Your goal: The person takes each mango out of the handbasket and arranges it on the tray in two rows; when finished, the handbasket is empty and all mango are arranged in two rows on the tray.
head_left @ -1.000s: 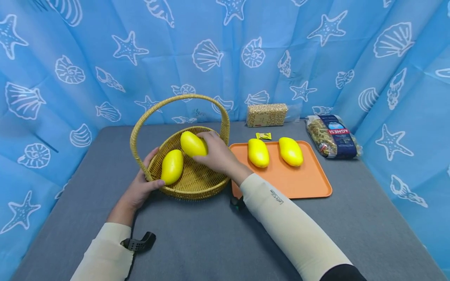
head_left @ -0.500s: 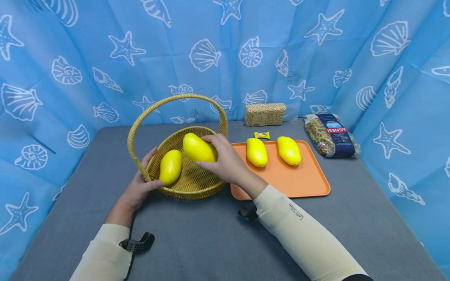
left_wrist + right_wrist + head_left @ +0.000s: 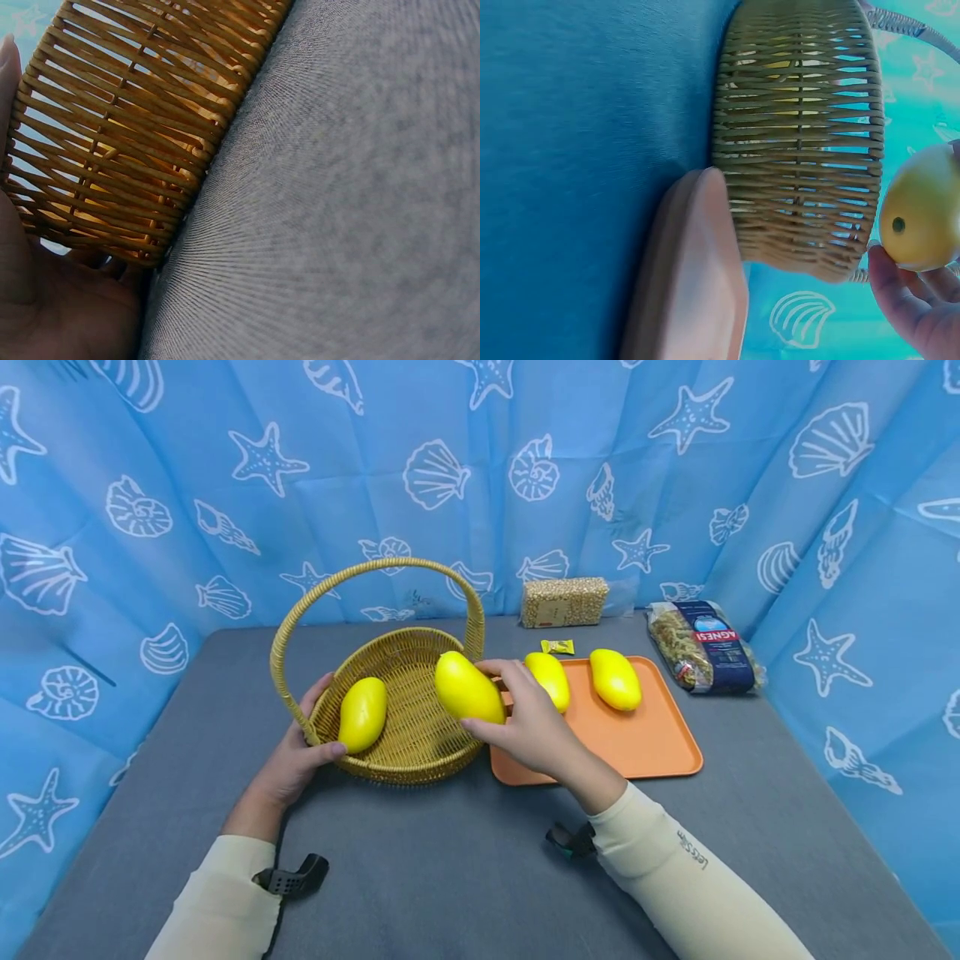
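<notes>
Near the center of the frame, the right hand (image 3: 534, 717) is holding a yellow mango (image 3: 467, 687), thumb and fingers pinching its sides, probably because so smooth a fruit needs gripping from both. The mango is hanging above the right rim of the wicker basket (image 3: 408, 772), seemingly held high to clear the wall. At center left, the left hand (image 3: 296, 762) is gripping the basket's left edge, its thumb over the rim and its other fingers against the outer wall, presumably steadying it on the desk (image 3: 420, 877). A second mango (image 3: 363, 715) is lying inside the basket, on its left side. Right of center, a third mango (image 3: 553, 678) and a fourth mango (image 3: 617, 680) are resting on the orange tray (image 3: 637, 747). Compared with half a second ago, the right hand is carrying its mango farther right, now partly covering the third one; the left hand and basket are staying put.
</notes>
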A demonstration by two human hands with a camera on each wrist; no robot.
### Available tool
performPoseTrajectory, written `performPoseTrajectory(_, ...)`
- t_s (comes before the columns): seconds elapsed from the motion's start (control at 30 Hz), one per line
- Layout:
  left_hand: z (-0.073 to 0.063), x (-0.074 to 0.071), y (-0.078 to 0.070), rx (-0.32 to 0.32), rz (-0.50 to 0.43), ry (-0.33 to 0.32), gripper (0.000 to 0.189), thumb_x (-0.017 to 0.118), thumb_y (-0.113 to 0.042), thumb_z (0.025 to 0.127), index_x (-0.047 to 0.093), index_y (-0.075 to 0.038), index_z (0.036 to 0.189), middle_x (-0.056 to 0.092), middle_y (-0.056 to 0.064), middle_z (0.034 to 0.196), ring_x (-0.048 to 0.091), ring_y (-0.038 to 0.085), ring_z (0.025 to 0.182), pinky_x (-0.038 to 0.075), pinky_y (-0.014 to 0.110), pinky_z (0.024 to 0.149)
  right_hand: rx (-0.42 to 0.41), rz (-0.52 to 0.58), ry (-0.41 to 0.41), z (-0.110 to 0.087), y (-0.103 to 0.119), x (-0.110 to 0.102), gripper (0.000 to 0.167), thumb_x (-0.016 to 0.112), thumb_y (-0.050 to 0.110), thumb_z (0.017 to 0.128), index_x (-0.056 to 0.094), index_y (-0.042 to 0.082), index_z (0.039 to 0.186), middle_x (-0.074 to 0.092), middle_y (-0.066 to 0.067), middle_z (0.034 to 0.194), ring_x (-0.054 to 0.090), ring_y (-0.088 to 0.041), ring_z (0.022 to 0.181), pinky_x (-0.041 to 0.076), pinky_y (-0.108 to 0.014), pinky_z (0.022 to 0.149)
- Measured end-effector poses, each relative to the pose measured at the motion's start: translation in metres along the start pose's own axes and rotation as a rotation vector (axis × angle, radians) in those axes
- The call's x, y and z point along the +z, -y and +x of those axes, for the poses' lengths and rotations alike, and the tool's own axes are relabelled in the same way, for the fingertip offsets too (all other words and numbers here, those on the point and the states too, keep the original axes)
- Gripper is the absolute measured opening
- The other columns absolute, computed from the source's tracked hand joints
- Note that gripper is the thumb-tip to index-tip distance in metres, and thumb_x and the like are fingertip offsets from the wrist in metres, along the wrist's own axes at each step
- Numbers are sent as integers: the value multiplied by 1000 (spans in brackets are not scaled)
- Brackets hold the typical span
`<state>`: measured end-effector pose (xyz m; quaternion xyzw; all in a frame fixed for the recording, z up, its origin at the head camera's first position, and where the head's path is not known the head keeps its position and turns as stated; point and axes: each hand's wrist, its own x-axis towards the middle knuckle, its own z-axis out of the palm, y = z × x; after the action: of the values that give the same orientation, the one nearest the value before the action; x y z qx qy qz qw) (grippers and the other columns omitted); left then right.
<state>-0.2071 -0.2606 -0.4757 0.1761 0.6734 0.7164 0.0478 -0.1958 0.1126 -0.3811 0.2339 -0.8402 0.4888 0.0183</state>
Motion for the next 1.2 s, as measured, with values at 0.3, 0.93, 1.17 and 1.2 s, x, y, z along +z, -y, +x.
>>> performPoseTrajectory(0.3, 1, -1, 1, -14, 4, -4, 104, 75, 4, 96, 16, -26, 176, 19, 14, 177, 28, 27, 154, 32, 25, 115, 58, -32, -4, -27, -11, -15, 72, 87, 20, 96, 50, 5, 156, 53, -14, 147, 54, -30, 128, 56, -52, 97)
performPoseTrajectory(0.93, -2, 0, 0, 3, -22, 5, 102, 74, 3, 96, 16, -23, 176, 19, 15, 176, 27, 27, 153, 33, 26, 114, 344, -160, 49, -49, -47, -26, 74, 83, 43, 98, 57, -4, 148, 61, -21, 141, 62, -36, 119, 52, -54, 97)
performPoseTrajectory(1.17, 0, -1, 0, 5, -23, 5, 102, 74, 4, 96, 17, -23, 176, 19, 14, 177, 26, 27, 154, 32, 26, 115, 358, -251, 19, -49, -57, -23, 65, 80, 48, 99, 65, -3, 137, 67, -16, 129, 61, -30, 108, 50, -49, 89)
performPoseTrajectory(1.2, 0, 0, 1, 8, -24, 6, 102, 74, 5, 96, 17, -23, 176, 19, 15, 177, 26, 27, 153, 32, 26, 115, 359, -258, 14, -49, -58, -22, 65, 79, 49, 99, 67, -3, 136, 68, -15, 126, 60, -29, 105, 49, -48, 87)
